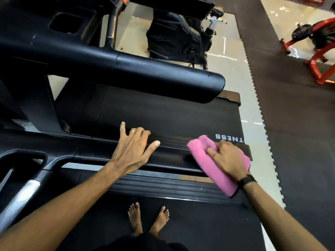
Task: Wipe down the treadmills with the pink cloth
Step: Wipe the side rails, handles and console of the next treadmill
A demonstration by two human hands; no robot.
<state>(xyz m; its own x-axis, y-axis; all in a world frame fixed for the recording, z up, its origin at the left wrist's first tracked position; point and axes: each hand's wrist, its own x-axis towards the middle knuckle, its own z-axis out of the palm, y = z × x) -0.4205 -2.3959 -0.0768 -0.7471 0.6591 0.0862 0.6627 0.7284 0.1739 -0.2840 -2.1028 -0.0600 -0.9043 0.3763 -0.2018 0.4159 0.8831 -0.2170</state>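
Observation:
I stand barefoot on the belt of the near treadmill (pixel 181 223). A second black treadmill (pixel 163 113) lies just ahead, its side rail (pixel 170 142) running left to right between the two belts. My right hand (pixel 228 158) presses the folded pink cloth (pixel 213 169) onto the right end of that rail, fingers curled over the cloth. My left hand (pixel 134 151) rests on the same rail further left, fingers spread and holding nothing. A ring sits on one left finger.
A thick black handrail (pixel 163 78) of the far treadmill crosses above its belt. The near treadmill's handle frame (pixel 27 171) is at the left. An exercise bike (pixel 181 37) stands behind, and red weight racks (pixel 317 48) sit on dark floor mats at the right.

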